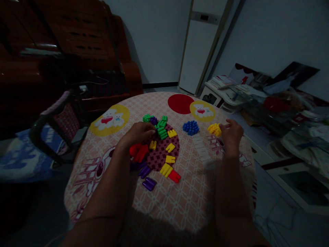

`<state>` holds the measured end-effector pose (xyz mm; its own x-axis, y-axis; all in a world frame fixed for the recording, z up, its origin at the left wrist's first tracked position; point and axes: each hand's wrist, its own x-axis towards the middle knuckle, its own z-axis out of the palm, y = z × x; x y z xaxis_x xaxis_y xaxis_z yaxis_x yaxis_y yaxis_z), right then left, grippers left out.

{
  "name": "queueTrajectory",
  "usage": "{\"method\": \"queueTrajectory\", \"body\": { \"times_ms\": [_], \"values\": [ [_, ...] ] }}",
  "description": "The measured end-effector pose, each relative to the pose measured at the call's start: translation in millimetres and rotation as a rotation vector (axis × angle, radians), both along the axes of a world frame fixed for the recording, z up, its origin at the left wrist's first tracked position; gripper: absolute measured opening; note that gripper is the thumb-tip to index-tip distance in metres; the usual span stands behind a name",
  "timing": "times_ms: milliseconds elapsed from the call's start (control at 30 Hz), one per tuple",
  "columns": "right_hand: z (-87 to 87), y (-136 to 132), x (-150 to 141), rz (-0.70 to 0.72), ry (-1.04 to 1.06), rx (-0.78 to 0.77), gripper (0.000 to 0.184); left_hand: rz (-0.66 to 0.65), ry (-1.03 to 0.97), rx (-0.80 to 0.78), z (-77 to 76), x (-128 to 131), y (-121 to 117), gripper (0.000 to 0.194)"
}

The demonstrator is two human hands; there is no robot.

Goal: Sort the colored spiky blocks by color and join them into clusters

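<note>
On the left side of the table my left hand (140,132) hovers over loose plastic blocks, its fingers curled together; whatever they may hold is hidden. Just past its fingertips lie green blocks (161,132) and a dark purple block (153,120). Red blocks (140,152) sit below the wrist, partly covered by it. At the right my right hand (232,132) has thumb and fingers pinched at the edge of a cluster of yellow blocks (214,129). Left of that cluster stands a tight group of blue blocks (191,127).
Several separate yellow blocks (170,159), a red block (175,176) and purple blocks (149,184) are spread over the patterned tablecloth (185,206). A chair (61,120) stands left of the round table. A cluttered glass-topped cabinet (272,113) runs along the right.
</note>
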<state>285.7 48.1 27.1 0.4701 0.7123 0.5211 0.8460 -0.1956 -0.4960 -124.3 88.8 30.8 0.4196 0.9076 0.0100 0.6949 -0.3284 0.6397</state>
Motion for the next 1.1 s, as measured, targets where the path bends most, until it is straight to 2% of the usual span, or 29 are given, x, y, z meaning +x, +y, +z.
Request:
{"method": "queueTrajectory", "body": {
  "times_ms": [100, 167, 233, 300, 400, 500, 633, 800, 900, 1000, 1100],
  "values": [
    [7.5, 7.4, -52.9, 0.27, 0.076, -0.011, 0.031, 0.018, -0.011, -0.004, -0.9, 1.4, -1.2, 0.041],
    [1.5, 10.6, -96.5, 0.512, 0.024, -0.114, 0.028, 0.006, 0.005, -0.021, -1.7, 2.8, -1.5, 0.038],
    [-10.6, 10.7, -136.6, 0.657, -0.074, -0.23, 0.028, -0.026, 0.048, -0.05, -2.8, 3.6, -0.7, 0.034],
    [-23.7, 7.9, -166.2, 0.747, -0.178, -0.349, 0.031, -0.051, 0.1, -0.064, -4.2, 4.1, 0.9, 0.031],
    [-36.2, 2.4, -186.3, 0.738, -0.337, -0.466, 0.034, -0.059, 0.138, -0.045, -6.0, 5.1, 3.1, 0.029],
    [-36.2, -1.3, -185.4, 0.726, -0.391, -0.514, 0.032, -0.072, 0.132, -0.054, -6.4, 6.8, 3.3, 0.032],
    [-26.5, -3.7, -172.9, 0.769, -0.377, -0.584, 0.026, -0.071, 0.132, -0.062, -4.6, 6.8, 1.8, 0.034],
    [-14.5, -6.1, -158.3, 0.662, -0.33, -0.67, 0.025, -0.067, 0.121, -0.063, -3.0, 5.3, 0.7, 0.035],
    [-7.0, -6.1, -147.6, 0.662, -0.278, -0.7, 0.019, -0.046, 0.105, -0.067, -2.3, 5.1, -1.0, 0.035],
    [2.2, -4.6, -131.3, 0.67, -0.207, -0.681, 0.02, -0.027, 0.081, -0.078, -1.1, 5.0, -3.0, 0.035],
    [11.5, -2.7, -107.2, 0.616, -0.121, -0.567, 0.022, -0.02, 0.066, -0.085, -0.2, 5.0, -3.7, 0.035]
  ]
}}
